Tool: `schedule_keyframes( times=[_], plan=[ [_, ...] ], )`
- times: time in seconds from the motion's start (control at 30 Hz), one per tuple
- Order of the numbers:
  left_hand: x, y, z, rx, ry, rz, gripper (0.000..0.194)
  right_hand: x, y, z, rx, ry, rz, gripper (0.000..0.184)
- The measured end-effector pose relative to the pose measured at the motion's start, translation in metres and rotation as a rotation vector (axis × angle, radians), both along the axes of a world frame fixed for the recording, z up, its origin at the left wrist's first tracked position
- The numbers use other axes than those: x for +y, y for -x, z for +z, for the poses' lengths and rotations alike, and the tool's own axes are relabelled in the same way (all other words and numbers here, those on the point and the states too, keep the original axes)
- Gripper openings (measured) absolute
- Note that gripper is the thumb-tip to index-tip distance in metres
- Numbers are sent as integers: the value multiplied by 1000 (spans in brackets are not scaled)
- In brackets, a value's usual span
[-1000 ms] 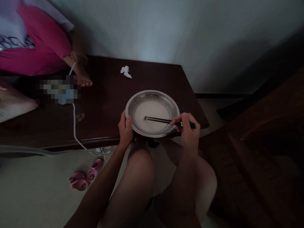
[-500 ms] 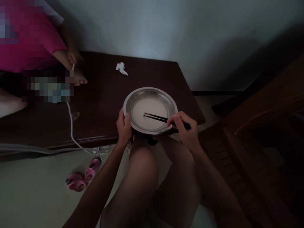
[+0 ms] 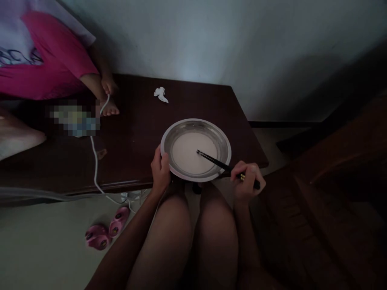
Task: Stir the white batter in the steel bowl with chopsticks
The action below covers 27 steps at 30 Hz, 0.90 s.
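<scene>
A round metal basin (image 3: 167, 151) with a wide rim stands at the front edge of the dark table. Inside it lies a whitish, milky liquid (image 3: 190, 155). My left hand (image 3: 161, 170) grips the basin's left rim, thumb on top and fingers beneath. In my right hand (image 3: 248, 180), closed at the lower right of the basin, is a pair of black chopsticks (image 3: 222, 165). Their tips are close together over the middle of the liquid; whether they touch it I cannot tell.
The dark table (image 3: 136, 121) runs along the wall and bears a crumpled white tissue (image 3: 161, 94). At the left sits a person in a pink garment (image 3: 63, 52), holding a white cable (image 3: 95, 161). Pink shoes (image 3: 98, 237) lie on the floor. Dark wooden furniture (image 3: 302, 217) stands at right.
My right hand has drawn back to the right and down with the chopsticks, whose tips have come closer together. My left hand stays on the basin's rim. The view has shifted slightly.
</scene>
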State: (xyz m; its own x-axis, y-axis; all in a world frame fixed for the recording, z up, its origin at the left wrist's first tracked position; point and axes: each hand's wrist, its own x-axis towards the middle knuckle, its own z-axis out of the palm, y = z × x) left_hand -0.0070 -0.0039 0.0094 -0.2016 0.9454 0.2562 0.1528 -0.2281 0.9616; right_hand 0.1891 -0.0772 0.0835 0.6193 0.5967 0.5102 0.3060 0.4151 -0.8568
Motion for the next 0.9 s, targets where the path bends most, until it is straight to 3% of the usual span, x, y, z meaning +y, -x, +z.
schedule_keyframes(
  times=[0.1, 0.2, 0.23, 0.33, 0.43, 0.5, 0.63, 0.73, 0.8, 0.9],
  plan=[
    [0, 0, 1, 5, 3, 4, 53, 4, 20, 16, -75, 67, 47, 45],
    [0, 0, 0, 5, 5, 12, 54, 19, 25, 33, -201, 200, 279, 39],
    [0, 0, 0, 5, 6, 11, 54, 23, 23, 36, -187, 183, 288, 40],
    [0, 0, 0, -3, 6, 2, 52, 22, 10, 37, -81, 130, 113, 41],
    [-1, 0, 1, -13, 8, 2, 53, 4, 1, 29, 45, 82, -47, 41],
    [-1, 0, 1, -9, 8, 7, 55, -5, 1, 22, 61, 69, 24, 40],
    [2, -1, 0, -17, 16, 1, 58, 1, 3, 15, -78, 283, 238, 40],
    [0, -2, 2, -18, 34, 21, 58, 9, -3, 18, -37, 219, 51, 43],
    [-11, -3, 10, 10, -36, 91, 57, 8, -6, 21, 51, 138, -40, 43],
    [-45, -5, 46, 106, -328, 143, 51, 6, -6, 23, 126, 150, 80, 40]
  ],
)
